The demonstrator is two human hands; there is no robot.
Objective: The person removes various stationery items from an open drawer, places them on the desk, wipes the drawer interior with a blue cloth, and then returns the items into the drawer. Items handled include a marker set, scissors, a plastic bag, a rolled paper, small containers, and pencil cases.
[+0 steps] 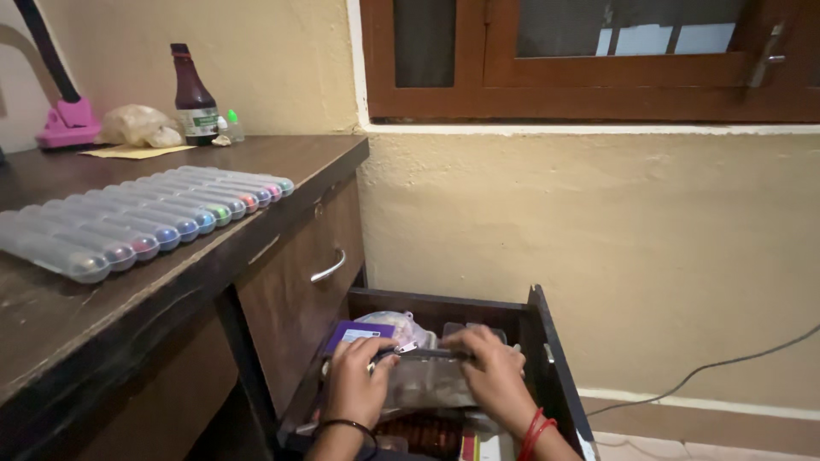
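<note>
Both my hands reach down into an open lower drawer (pixel 547 341) of a dark wooden desk. My left hand (pixel 354 384) and my right hand (pixel 491 371) grip the two ends of a clear zippered pouch (pixel 423 380) held over the drawer's contents. The left thumb and fingers pinch near the zip pull. A black band is on my left wrist, red threads on my right. Under the pouch lie a purple card (pixel 354 335), a plastic bag (pixel 401 324) and other small packets.
On the desk top (pixel 256 171) lies a long clear case of coloured markers (pixel 145 218). Behind it stand a dark bottle (pixel 194 90), a small dropper bottle, a crumpled bag and a pink lamp base. An upper drawer with a metal handle (pixel 329 266) is shut. A cable runs along the wall at right.
</note>
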